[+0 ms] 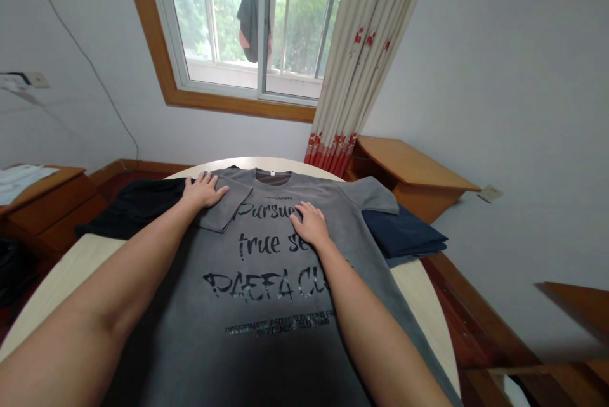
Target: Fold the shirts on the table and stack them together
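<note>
A grey T-shirt [280,261] with black lettering lies spread face up over the round table, its collar at the far edge. Its left sleeve is folded inward over the chest, while the right sleeve sticks out to the side. My left hand [203,190] rests flat on the folded-in sleeve near the shoulder, fingers spread. On the upper chest, over the end of the top line of print, lies my right hand [311,223], palm down with its fingers stretched out. Neither hand grips the cloth.
Dark folded cloth [137,204] sits at the table's left edge, and a navy folded stack [404,232] at the right, partly under the shirt. The pale round table [440,318] shows around them. Wooden cabinets [419,166] [45,185] stand behind on both sides, below a window and curtain [366,58].
</note>
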### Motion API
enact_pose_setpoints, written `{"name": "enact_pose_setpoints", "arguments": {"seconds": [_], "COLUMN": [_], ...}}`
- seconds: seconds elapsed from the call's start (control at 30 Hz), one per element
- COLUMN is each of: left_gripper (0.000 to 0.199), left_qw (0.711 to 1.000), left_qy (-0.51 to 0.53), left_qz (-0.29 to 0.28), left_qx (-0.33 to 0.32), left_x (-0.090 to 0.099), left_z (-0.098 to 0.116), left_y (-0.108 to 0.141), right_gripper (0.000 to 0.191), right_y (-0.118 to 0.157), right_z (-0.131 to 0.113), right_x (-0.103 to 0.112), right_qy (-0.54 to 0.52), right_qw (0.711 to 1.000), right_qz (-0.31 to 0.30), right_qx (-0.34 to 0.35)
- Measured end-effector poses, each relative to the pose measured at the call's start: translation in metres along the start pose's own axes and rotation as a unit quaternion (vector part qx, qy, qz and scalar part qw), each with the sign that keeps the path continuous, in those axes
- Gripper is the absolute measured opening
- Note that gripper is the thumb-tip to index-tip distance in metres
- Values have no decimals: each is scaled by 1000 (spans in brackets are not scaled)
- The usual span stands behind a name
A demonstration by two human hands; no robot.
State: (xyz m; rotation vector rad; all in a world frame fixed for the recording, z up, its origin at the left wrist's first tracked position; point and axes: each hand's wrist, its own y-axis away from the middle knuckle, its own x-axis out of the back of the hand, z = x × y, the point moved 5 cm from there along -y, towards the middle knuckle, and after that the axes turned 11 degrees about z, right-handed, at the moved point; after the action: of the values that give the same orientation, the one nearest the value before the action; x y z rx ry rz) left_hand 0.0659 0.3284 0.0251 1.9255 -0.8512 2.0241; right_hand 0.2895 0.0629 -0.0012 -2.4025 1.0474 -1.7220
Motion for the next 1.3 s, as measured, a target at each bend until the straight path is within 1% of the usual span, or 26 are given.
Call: {"name": "enact_pose_setpoints", "arguments": {"seconds": [0.1,0.17,0.23,0.3,0.37,0.47,0.53,0.6,0.67,0.73,0.83,1.0,1.13,1.2,1.3], "left_gripper": [86,88,88,88,86,85,85,83,81,81,79,75,76,76,76], "left_qw": [1000,999,999,999,999,1000,1000,1000,999,998,997,995,994,995,996], "left_qy": [1,-7,-12,1,21,30,26,25,33,46,58,72,85,86,74], "left_qz": [-5,1,28,48,34,-3,-17,-16,11,38,32,44,15,11,39], "left_qx": [14,33,25,-9,-28,-8,-2,-5,-18,-32,-36,-57,-62,-57,-26], "left_x": [-6,-5,-2,-3,-8,-15,-13,-7,0,3,-1,-1,0,3,8], "left_z": [-6,-3,8,23,33,34,34,39,48,58,66,71,72,68,52], "left_y": [-7,-8,-6,-2,3,4,4,5,12,24,43,66,78,81,83], "right_gripper": [44,45,45,45,45,45,45,45,46,46,46,45,44,45,45], "right_y": [0,1,1,1,1,2,2,2,2,2,2,1,0,-1,0], "right_z": [-1,-1,-2,-2,-2,-2,-2,-2,-2,-3,-3,-1,0,1,0], "right_x": [1,1,2,3,3,2,3,3,3,3,4,2,0,0,0], "right_qy": [-3,-5,-7,-7,-7,-5,-4,-3,-3,-5,-6,-6,-2,-3,-5], "right_qw": [1000,1000,1000,1000,1000,1000,1000,1000,1000,1000,1000,1000,1000,1000,1000], "right_qz": [0,0,1,2,1,1,2,1,-2,-4,-3,-4,-3,-2,-1], "right_qx": [-2,-2,-2,-4,-4,-2,-3,-7,-8,-7,-4,-4,-3,-3,0]}}
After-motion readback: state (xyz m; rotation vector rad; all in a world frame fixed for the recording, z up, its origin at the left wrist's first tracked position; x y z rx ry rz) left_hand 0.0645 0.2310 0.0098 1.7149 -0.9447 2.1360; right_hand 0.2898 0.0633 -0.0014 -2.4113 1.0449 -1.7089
